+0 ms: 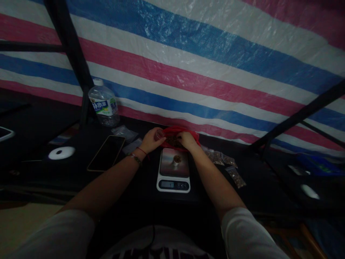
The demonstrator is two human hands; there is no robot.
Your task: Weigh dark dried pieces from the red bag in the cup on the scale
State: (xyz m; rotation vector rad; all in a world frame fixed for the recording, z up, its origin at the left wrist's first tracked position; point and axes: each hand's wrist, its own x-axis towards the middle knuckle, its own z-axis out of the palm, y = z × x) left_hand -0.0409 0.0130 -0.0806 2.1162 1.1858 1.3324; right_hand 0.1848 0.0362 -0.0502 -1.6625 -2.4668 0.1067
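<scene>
While both hands sit at the red bag [176, 132], left hand [151, 141] fingers grip a small cup [159, 134]; right hand [187, 140] fingers are buried in the bag, grip unclear. Scale [174, 169] just below the fingers holds a small container [176, 159]; filled packets [223, 162] lie right.

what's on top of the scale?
On the scale platform sits one small round cup with brownish contents, too dim to identify. Both hands work at the red bag behind it; the display is unreadable.

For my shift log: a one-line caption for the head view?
Both hands, left hand and right hand, reach into a red bag behind a digital scale.
</scene>
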